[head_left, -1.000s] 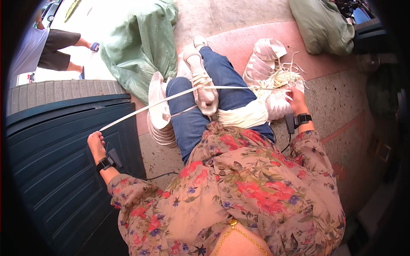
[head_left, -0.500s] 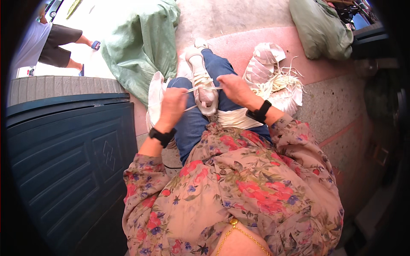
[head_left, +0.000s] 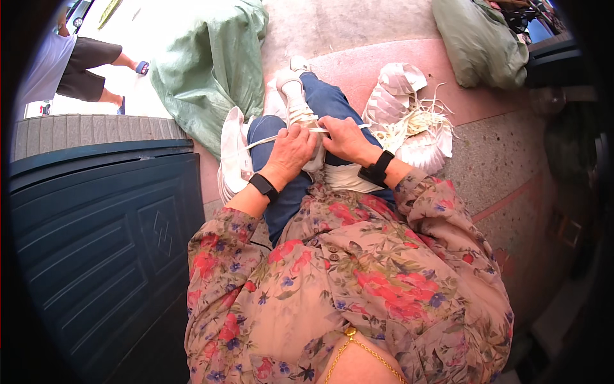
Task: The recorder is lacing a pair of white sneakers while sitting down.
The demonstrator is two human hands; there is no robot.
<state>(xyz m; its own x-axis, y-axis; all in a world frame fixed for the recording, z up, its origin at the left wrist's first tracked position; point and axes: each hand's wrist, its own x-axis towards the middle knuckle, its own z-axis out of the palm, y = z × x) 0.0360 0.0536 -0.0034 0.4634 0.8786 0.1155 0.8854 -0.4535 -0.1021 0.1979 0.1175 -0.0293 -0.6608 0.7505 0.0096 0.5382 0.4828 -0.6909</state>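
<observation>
A white sneaker (head_left: 295, 97) lies between my thighs, its upper part laced and its lower part largely covered by my hands. My left hand (head_left: 291, 152) is over the left side of the shoe, fingers curled on a flat white shoelace (head_left: 261, 141) whose tail sticks out to the left. From the right, my right hand (head_left: 346, 141) pinches the lace near the eyelets, and another lace tail extends past its knuckles. The fingertips of both hands are close together across the shoe. A bundle of cream laces (head_left: 350, 179) rests on my lap below the right wrist.
White shoe uppers (head_left: 391, 93) and a tangle of loose laces (head_left: 422, 121) are piled to my right. More white shoe pieces (head_left: 234, 144) lie by my left knee. Green sacks (head_left: 208, 70) stand ahead, a blue panelled door (head_left: 109, 256) is at left, and a person (head_left: 83, 70) is beyond it.
My hands have come together over the shoe from wider apart, the left one moving right and inward. The lace stretched between them is now mostly covered, with its tails out to both sides.
</observation>
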